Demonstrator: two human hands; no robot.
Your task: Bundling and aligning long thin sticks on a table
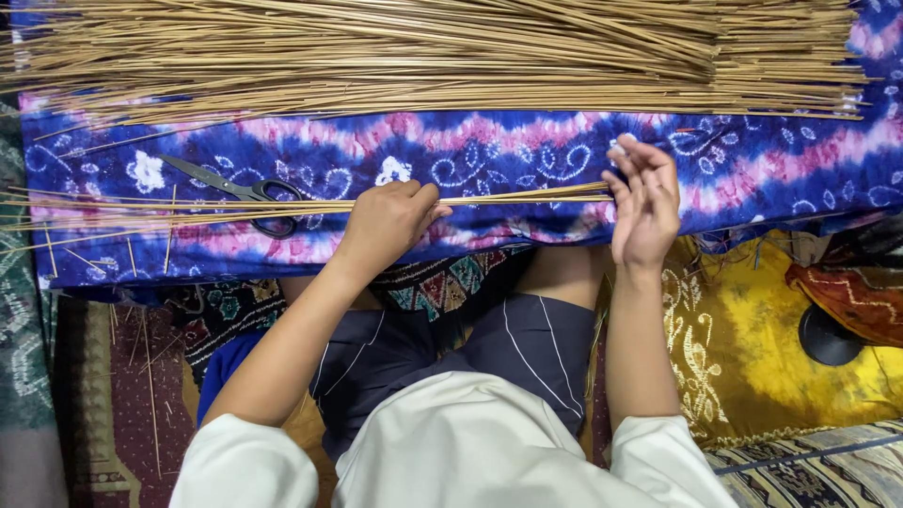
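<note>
A thin bundle of long tan sticks [169,209] lies across a blue and pink tie-dye cloth [489,155] in front of me. My left hand [388,221] is closed around the bundle near its middle. At the bundle's right end, my right hand [643,202] stands flat on edge, fingers together and straight, with the stick tips touching its palm. Black scissors [246,192] rest on the cloth just left of my left hand, partly under the sticks.
A large heap of the same tan sticks [433,52] covers the far side of the cloth. A yellow patterned cloth [752,348] and a dark round object [828,337] lie at my right. Patterned rugs [103,395] with stray sticks are at my left.
</note>
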